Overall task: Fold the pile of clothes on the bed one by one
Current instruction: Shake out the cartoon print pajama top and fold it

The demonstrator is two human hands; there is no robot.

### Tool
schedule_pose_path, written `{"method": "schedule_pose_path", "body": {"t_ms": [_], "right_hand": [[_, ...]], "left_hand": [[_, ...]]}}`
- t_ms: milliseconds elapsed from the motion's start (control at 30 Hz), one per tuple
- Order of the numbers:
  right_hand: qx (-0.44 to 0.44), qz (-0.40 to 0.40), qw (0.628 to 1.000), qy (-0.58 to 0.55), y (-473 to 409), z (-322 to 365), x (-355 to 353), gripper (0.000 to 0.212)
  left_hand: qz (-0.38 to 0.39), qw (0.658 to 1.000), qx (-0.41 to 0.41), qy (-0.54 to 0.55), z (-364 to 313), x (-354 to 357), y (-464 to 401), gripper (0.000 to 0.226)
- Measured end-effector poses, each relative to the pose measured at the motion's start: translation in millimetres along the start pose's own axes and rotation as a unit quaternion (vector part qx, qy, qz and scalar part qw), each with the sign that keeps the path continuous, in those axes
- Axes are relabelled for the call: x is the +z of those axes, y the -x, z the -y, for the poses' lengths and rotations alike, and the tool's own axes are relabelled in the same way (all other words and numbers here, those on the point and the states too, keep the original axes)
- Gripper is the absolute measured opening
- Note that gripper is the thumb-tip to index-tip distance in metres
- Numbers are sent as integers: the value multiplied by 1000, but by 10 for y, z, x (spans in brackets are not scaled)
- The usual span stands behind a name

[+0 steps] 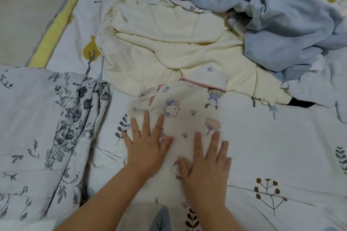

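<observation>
A small white garment printed with cartoon cats and trimmed in pink lies flat on the bed in front of me. My left hand presses on its left part, fingers straight and spread. Flat on its lower right part lies my right hand, fingers also straight. Beyond it a cream fleece garment lies crumpled. A heap of light blue clothes sits at the back right, partly on top of the cream piece.
A folded grey floral quilt fills the left side. The bed sheet, white with leaf prints, is bare to the right of my hands. The bed's yellow-edged border runs along the far left, with floor beyond.
</observation>
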State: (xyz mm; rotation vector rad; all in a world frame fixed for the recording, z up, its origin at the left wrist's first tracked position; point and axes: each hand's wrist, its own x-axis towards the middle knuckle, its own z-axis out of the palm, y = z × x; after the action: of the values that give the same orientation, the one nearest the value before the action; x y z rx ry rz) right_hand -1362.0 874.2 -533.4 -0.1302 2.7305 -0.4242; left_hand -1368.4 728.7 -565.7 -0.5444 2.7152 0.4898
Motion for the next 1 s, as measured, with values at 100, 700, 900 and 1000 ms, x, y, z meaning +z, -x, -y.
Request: {"method": "schedule_pose_path", "body": {"t_ms": [100,700,900,1000], "right_hand": [[15,8,1000,9,-21,-7,50,74],[105,105,908,-393,-183,-295,-463,80],[96,90,882,-452,-40,-335,-632,56],[84,82,878,-464,94,-354,-808,52]], "left_hand": [[6,1000,0,13,36,79,-58,59],[100,895,-52,431,196,-409,133,79],[125,841,-57,524,79,-569,249,84],[111,837,-41,534,0,-713,429,80]]}}
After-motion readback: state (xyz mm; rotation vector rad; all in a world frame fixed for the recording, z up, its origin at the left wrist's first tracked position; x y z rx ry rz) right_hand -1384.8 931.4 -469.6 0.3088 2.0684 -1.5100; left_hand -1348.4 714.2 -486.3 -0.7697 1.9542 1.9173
